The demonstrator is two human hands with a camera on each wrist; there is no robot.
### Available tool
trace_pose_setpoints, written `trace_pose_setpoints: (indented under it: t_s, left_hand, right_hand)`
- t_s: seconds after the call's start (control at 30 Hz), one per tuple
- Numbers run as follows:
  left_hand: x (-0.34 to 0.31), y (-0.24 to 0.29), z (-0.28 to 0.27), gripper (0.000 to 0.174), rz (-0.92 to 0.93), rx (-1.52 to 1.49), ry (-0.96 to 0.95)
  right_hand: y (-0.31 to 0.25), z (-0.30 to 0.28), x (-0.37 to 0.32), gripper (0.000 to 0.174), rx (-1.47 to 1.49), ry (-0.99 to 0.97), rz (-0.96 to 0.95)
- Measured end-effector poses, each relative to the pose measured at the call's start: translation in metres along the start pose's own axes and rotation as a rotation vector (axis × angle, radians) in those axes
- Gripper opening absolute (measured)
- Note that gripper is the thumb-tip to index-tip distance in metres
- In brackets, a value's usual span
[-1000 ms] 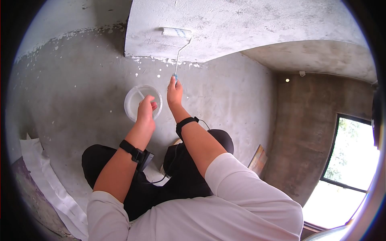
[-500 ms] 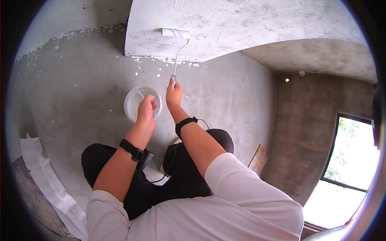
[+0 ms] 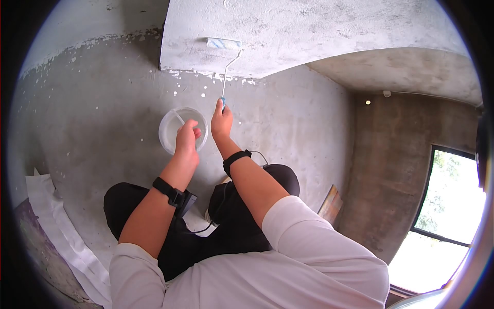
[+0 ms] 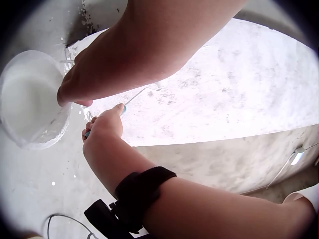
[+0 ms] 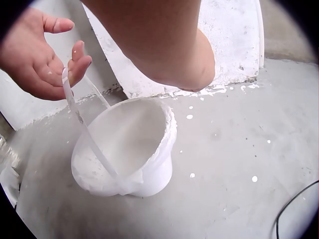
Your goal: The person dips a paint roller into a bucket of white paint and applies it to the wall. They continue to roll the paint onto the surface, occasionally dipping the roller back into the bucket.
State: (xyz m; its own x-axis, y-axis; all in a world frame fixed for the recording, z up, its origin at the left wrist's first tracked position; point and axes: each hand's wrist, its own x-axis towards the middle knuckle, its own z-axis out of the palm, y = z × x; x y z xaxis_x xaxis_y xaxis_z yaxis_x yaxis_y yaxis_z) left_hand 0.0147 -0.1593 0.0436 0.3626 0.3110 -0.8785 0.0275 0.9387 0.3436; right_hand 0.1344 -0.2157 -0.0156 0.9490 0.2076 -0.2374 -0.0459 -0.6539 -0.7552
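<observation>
My right hand [image 3: 221,124] grips the blue handle of a paint roller [image 3: 224,44]. Its pale sleeve with blue stripes lies against the white-painted wall surface [image 3: 288,38]. A white plastic bucket [image 3: 165,139] stands left of that hand, with whitish paint inside and dried paint along its rim in the right wrist view. My left hand [image 5: 37,59] is above the bucket, its lower fingers hooked round the translucent bail handle [image 5: 89,137] while the thumb and index finger stick out free. In the left wrist view the right hand [image 4: 105,124] closes on the roller's handle, below its thin metal rod.
White paint drops dot the grey floor [image 3: 128,154]. A white sheet strip [image 3: 62,221] lies at the left, and a wooden board [image 3: 330,203] leans at the right near a bright window [image 3: 445,190]. A black cable [image 5: 294,201] loops beside the right wrist.
The roller has slid slightly left and down along the white surface, the right hand moving with it. My left hand stays at the bucket's handle.
</observation>
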Motion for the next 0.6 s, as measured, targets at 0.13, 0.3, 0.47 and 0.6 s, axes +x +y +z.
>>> trace_pose_setpoints:
  t_s: [0.13,0.3,0.47,0.6]
  left_hand:
    - [0.0012,0.0001,-0.0013,0.028,0.01,-0.021,0.03]
    - [-0.0005,0.0008,-0.0036,0.032,0.011,-0.011,0.028]
    - [-0.003,0.0009,-0.0043,0.037,0.012,-0.002,0.027]
    - [-0.0052,0.0011,-0.0042,0.036,0.013,-0.004,0.03]
  right_hand:
    - [0.001,-0.0003,-0.0007,0.055,-0.014,0.005,-0.008]
    - [0.0011,-0.0008,-0.0019,0.055,-0.007,-0.002,-0.006]
    - [0.0006,-0.0019,-0.0032,0.056,-0.02,-0.013,0.011]
    - [0.0058,0.0009,-0.0011,0.057,-0.042,-0.008,0.016]
